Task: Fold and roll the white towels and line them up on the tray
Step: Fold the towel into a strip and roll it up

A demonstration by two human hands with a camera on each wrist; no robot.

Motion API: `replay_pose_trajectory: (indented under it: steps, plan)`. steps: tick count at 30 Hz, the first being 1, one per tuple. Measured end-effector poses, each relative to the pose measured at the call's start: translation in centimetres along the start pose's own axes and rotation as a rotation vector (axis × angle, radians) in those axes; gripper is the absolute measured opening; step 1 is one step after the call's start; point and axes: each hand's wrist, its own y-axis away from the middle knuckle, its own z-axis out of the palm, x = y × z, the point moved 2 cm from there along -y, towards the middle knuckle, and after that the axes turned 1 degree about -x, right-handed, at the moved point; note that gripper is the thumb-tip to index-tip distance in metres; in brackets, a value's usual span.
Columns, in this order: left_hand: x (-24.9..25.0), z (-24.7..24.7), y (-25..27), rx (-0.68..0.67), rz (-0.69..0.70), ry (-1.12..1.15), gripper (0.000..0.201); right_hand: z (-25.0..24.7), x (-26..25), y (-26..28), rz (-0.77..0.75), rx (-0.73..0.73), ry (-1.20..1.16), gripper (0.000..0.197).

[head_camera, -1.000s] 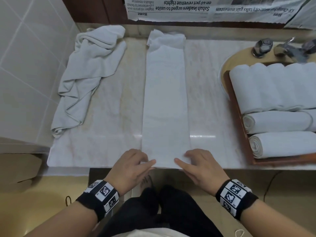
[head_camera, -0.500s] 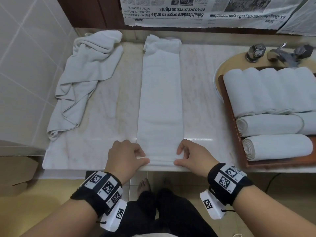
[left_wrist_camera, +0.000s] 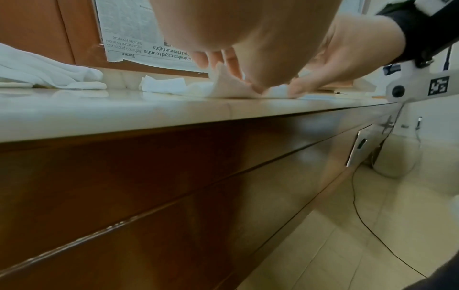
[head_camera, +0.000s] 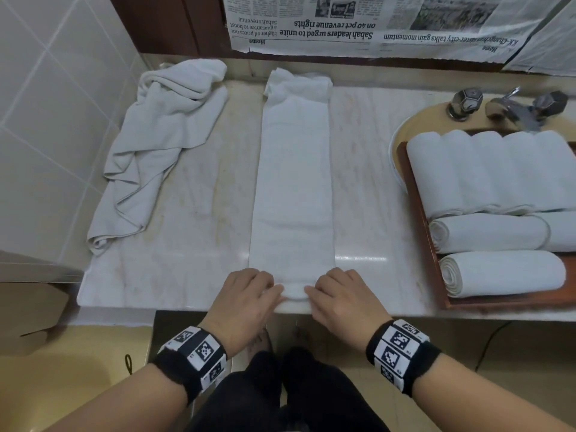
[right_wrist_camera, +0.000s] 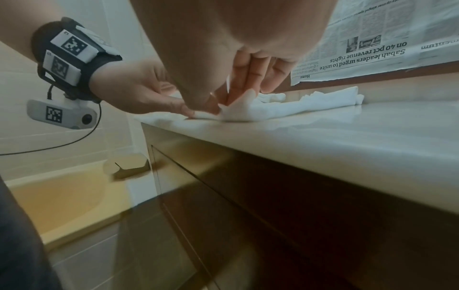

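Note:
A long folded white towel (head_camera: 293,182) lies as a strip down the marble counter (head_camera: 367,188). Its near end (head_camera: 294,295) is turned over into a small first roll at the counter's front edge. My left hand (head_camera: 252,291) and right hand (head_camera: 335,293) sit side by side on that end, each pinching the turned-up cloth between thumb and fingers. The right wrist view shows the right hand (right_wrist_camera: 223,98) holding a raised fold of towel (right_wrist_camera: 238,111). In the left wrist view the left hand (left_wrist_camera: 231,68) grips the cloth (left_wrist_camera: 223,86). A brown wooden tray (head_camera: 419,232) at the right holds several rolled towels (head_camera: 495,173).
A crumpled white towel (head_camera: 162,145) lies at the counter's left, against the tiled wall. Taps (head_camera: 464,102) and a basin rim (head_camera: 394,141) are behind the tray. Newspaper (head_camera: 358,23) covers the back wall. A cardboard box (head_camera: 28,316) stands low on the left.
Both hands moved from the towel's near corners toward its middle. They have curled the flat near edge up and over into a small roll.

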Motion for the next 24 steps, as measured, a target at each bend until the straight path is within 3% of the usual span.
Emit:
replay_pose_trajectory:
  steps: [3,6,8,12,19,24]
  plan:
    - [-1.1,-0.3,-0.9,-0.049,-0.017,0.087,0.021,-0.7,0.9,-1.1,0.063,-0.111,-0.150,0.021]
    - [-2.0,-1.3,-2.6,-0.205,-0.126,0.151,0.034,-1.9,2.2,-2.4,0.210,-0.343,-0.358,0.027]
    - [-2.0,-1.8,-3.6,-0.329,-0.218,0.161,0.041,-2.5,2.9,-3.0,0.250,-0.400,-0.417,0.025]
    - [-1.6,-2.5,-4.6,-0.340,-0.399,0.171,0.023,-2.3,2.9,-3.2,0.284,-0.357,-0.453,0.018]
    - [0.5,-1.7,-3.8,-0.173,-0.342,-0.122,0.019,-1.2,0.7,-2.4,0.071,-0.090,0.007,0.020]
    - [0.8,-0.5,-3.1,-0.037,-0.302,-0.168,0.018,0.2,1.5,-2.7,0.077,-0.005,0.023,0.015]
